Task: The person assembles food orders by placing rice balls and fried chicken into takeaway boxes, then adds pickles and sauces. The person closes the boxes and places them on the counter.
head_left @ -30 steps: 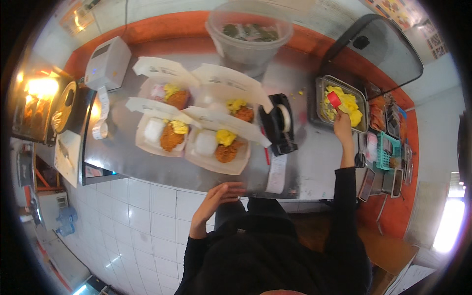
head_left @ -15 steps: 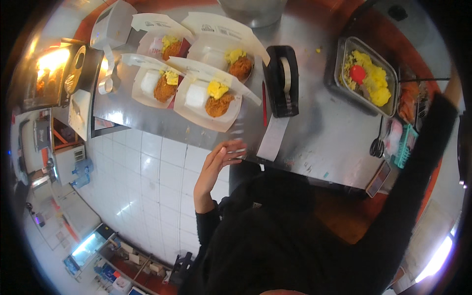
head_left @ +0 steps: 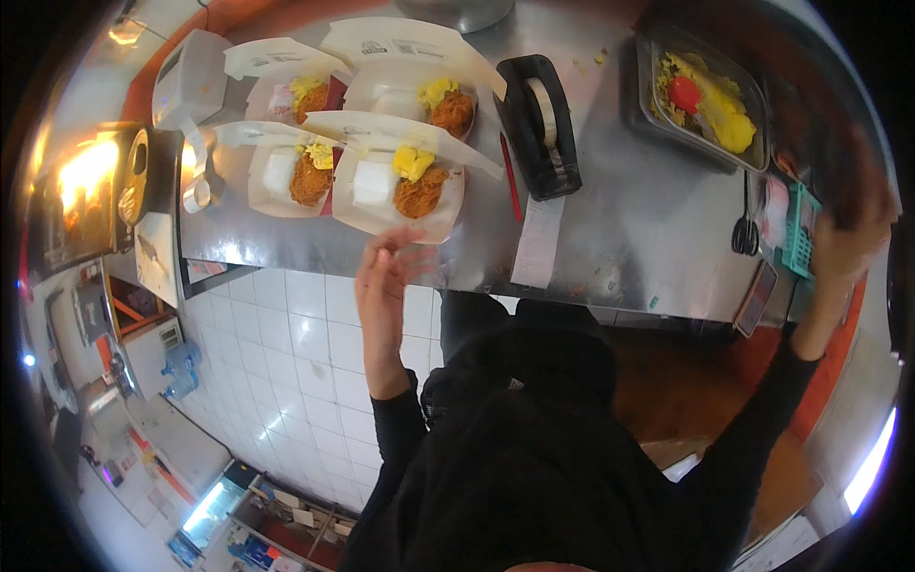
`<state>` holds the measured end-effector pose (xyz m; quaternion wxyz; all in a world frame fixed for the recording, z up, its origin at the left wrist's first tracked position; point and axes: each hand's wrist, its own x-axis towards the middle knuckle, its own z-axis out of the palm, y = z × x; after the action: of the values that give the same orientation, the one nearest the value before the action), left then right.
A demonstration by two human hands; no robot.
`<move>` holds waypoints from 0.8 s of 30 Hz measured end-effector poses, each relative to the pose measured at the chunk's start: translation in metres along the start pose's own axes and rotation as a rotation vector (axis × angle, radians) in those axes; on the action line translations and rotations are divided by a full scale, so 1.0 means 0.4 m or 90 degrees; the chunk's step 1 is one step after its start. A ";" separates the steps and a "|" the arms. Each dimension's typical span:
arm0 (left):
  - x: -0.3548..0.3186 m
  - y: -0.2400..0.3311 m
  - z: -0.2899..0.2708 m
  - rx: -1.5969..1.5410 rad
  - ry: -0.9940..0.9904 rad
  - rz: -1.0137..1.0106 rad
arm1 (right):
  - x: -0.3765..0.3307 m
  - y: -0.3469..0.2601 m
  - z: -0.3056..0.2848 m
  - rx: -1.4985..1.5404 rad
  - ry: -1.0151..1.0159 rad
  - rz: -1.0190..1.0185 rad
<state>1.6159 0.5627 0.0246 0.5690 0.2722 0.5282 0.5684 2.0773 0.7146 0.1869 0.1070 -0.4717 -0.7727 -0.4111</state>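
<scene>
My left hand (head_left: 383, 272) is raised just off the counter's front edge, close to the near open food box (head_left: 440, 229). Its fingers are stretched out and somewhat blurred, with nothing in them. That box holds a fried chicken piece (head_left: 419, 194), a yellow scrambled-egg-like topping (head_left: 412, 163) and a white wrapped block (head_left: 372, 181). Three similar boxes stand open beside and behind it. At the far right, my right hand (head_left: 851, 243) is smeared by motion next to a teal basket (head_left: 803, 232); whether it holds anything is unclear.
A black tape dispenser (head_left: 538, 124), red pen (head_left: 510, 176) and paper slip (head_left: 539, 243) lie right of the boxes. Further right are a clear tub (head_left: 643, 105) of yellow food with a red round thing (head_left: 683, 94), black-handled scissors (head_left: 744, 234) and a phone (head_left: 755, 297). A label printer (head_left: 189, 81) stands left.
My right hand, formerly beyond the right edge, has come back into view beside the teal basket. My left hand has shifted left and slightly up, nearer the front box.
</scene>
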 end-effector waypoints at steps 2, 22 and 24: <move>0.019 0.042 -0.038 0.003 0.031 0.066 | -0.084 -0.156 0.019 0.145 0.016 0.054; 0.137 0.215 -0.563 0.002 0.025 0.074 | -0.143 -0.642 0.097 0.134 -0.130 0.269; 0.169 0.211 -0.546 -0.037 0.018 0.053 | 0.002 -0.649 0.058 0.156 -0.064 0.309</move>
<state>1.3729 0.5799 0.0175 0.5450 0.2691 0.5079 0.6104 1.8697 0.6761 0.0337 0.2200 -0.6464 -0.6854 -0.2529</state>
